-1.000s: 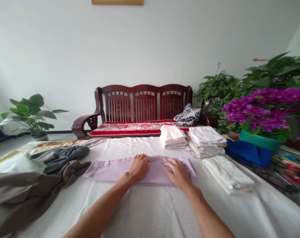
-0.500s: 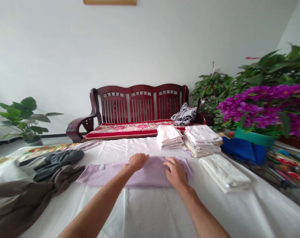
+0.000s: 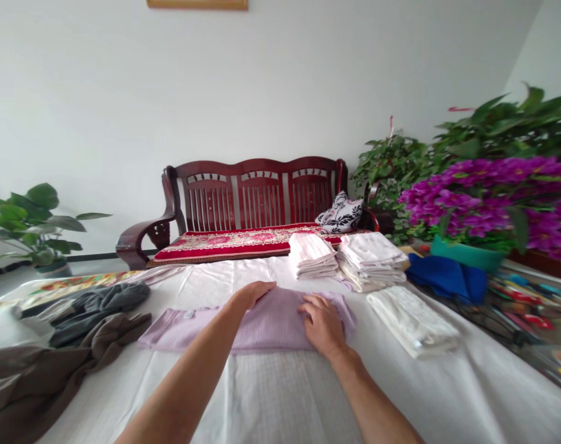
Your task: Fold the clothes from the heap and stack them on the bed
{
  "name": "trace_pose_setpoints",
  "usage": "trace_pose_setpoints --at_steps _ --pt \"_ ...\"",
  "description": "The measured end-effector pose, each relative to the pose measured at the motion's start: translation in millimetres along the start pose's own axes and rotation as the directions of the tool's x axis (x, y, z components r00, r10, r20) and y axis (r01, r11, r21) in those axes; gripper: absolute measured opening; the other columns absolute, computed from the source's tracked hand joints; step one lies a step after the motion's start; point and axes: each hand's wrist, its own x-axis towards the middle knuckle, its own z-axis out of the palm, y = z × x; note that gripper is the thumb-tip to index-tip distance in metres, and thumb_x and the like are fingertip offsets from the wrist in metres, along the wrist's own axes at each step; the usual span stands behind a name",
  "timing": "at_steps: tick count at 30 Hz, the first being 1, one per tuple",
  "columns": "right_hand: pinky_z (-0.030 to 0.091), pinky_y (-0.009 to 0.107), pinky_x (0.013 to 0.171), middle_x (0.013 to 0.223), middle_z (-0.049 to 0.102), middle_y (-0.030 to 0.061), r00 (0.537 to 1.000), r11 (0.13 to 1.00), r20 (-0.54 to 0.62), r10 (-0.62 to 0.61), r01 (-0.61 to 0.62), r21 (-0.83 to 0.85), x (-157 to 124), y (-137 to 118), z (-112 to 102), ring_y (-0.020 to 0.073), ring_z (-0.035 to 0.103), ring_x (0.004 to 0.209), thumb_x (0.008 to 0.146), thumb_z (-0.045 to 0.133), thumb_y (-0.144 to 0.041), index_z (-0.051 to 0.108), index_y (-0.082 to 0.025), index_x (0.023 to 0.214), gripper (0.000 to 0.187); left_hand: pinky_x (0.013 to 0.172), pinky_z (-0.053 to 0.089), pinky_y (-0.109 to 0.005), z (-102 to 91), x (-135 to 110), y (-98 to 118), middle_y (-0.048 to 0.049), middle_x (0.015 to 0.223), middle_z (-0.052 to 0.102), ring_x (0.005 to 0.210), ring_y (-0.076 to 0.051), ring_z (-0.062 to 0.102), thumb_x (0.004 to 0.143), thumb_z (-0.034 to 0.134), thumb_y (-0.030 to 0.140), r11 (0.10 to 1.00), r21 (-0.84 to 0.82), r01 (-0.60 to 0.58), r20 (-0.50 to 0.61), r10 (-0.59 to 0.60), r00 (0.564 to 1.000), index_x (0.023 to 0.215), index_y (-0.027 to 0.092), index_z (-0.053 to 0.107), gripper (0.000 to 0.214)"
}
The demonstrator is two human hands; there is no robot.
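A lilac ribbed garment (image 3: 275, 324) lies folded into a long strip across the white sheet (image 3: 280, 394). My left hand (image 3: 252, 291) rests flat on its far edge near the middle, fingers stretched out. My right hand (image 3: 323, 325) lies flat on the strip's right part, fingers spread. A small white label (image 3: 188, 315) shows on the garment's left end. Neither hand grips the cloth.
Two stacks of folded pale cloths (image 3: 312, 254) (image 3: 371, 259) stand at the back right, with a folded white piece (image 3: 412, 319) in front. Brown cloth (image 3: 39, 370) and grey cloth (image 3: 92, 304) lie crumpled at the left. A blue cloth (image 3: 447, 277), flowering plants (image 3: 488, 197) and a wooden bench (image 3: 247, 213) lie beyond.
My left hand has slid away from me along the garment toward its far edge. The right hand stays flat on the right part. The view has drifted slightly to the right.
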Motion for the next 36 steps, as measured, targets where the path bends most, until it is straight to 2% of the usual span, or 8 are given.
trace_pose_setpoints --at_steps 5,10,13,17,20,25,31,36 --pt "0.029 0.04 0.115 0.132 0.065 0.005 0.999 0.993 -0.003 0.032 -0.033 -0.112 -3 1 0 0.0255 0.045 0.132 0.08 0.052 -0.012 0.075 -0.023 0.109 0.039 0.073 0.052 -0.028 6.9 1 -9 -0.0045 0.094 0.077 0.083 -0.021 0.07 0.086 0.056 0.032 0.995 0.072 -0.072 0.054 0.068 0.996 0.101 0.016 0.075 0.029" --pt "0.025 0.045 0.116 0.147 0.053 0.0068 0.991 0.962 0.042 0.125 -0.111 -0.251 -6 3 5 0.0294 0.034 0.142 0.09 0.051 -0.028 0.064 -0.024 0.13 0.043 0.095 0.046 -0.036 15.3 -2 -21 -0.0092 0.118 0.073 0.115 -0.03 0.063 0.078 0.065 0.028 0.955 0.276 -0.103 -0.089 0.133 0.987 0.119 0.021 0.071 0.043" --pt "0.025 0.045 0.116 0.151 0.048 0.0069 0.984 0.947 0.078 0.158 -0.128 -0.293 -6 4 8 0.0294 0.031 0.144 0.093 0.049 -0.036 0.059 -0.024 0.136 0.046 0.098 0.043 -0.038 9.0 -8 -27 -0.0102 0.122 0.071 0.117 -0.032 0.061 0.08 0.063 0.036 0.924 0.365 -0.116 -0.103 0.164 0.981 0.123 0.025 0.069 0.046" --pt "0.025 0.045 0.116 0.15 0.05 0.0065 0.983 0.94 0.079 0.166 -0.134 -0.313 -5 4 9 0.0287 0.033 0.143 0.094 0.046 -0.036 0.058 -0.025 0.137 0.046 0.087 0.045 -0.032 -21.4 -15 -38 -0.0081 0.111 0.074 0.103 -0.027 0.065 0.078 0.063 0.047 0.896 0.412 -0.166 -0.007 0.185 0.983 0.11 0.023 0.072 0.042" --pt "0.026 0.045 0.116 0.149 0.051 0.0066 0.984 0.94 0.078 0.163 -0.131 -0.316 -5 4 9 0.0287 0.036 0.141 0.093 0.047 -0.035 0.059 -0.024 0.136 0.046 0.07 0.044 -0.027 -53.1 -18 -52 -0.0043 0.089 0.073 0.083 -0.022 0.065 0.081 0.054 0.052 0.89 0.424 -0.167 0.076 0.149 0.986 0.091 0.02 0.072 0.038" --pt "0.027 0.044 0.115 0.148 0.052 0.0069 0.988 0.939 0.059 0.14 -0.114 -0.325 -5 4 9 0.027 0.04 0.138 0.093 0.046 -0.033 0.06 -0.024 0.134 0.044 0.06 0.04 -0.024 -97.2 -26 -80 0.003 0.07 0.062 0.071 -0.017 0.058 0.068 0.063 0.045 0.866 0.484 -0.124 0.11 0.08 0.991 0.074 0.02 0.063 0.026" --pt "0.029 0.044 0.114 0.147 0.054 0.0076 0.99 0.938 0.058 0.128 -0.102 -0.331 -5 5 9 0.0271 0.042 0.137 0.092 0.047 -0.033 0.061 -0.024 0.133 0.044 0.068 0.043 -0.026 -131.8 -55 -109 0.0009 0.074 0.063 0.077 -0.019 0.061 0.07 0.065 0.043 0.794 0.607 0.014 -0.091 0.053 0.994 0.078 0.021 0.062 0.024" --pt "0.03 0.046 0.113 0.145 0.055 0.0093 0.992 0.936 0.05 0.114 -0.091 -0.34 -4 5 10 0.0286 0.043 0.136 0.092 0.047 -0.032 0.061 -0.022 0.132 0.044 0.09 0.045 -0.041 -137.5 -85 -118 -0.0095 0.1 0.07 0.099 -0.029 0.064 0.086 0.053 0.03 0.713 0.673 0.194 -0.343 0.069 0.937 0.098 0.02 0.068 0.021"
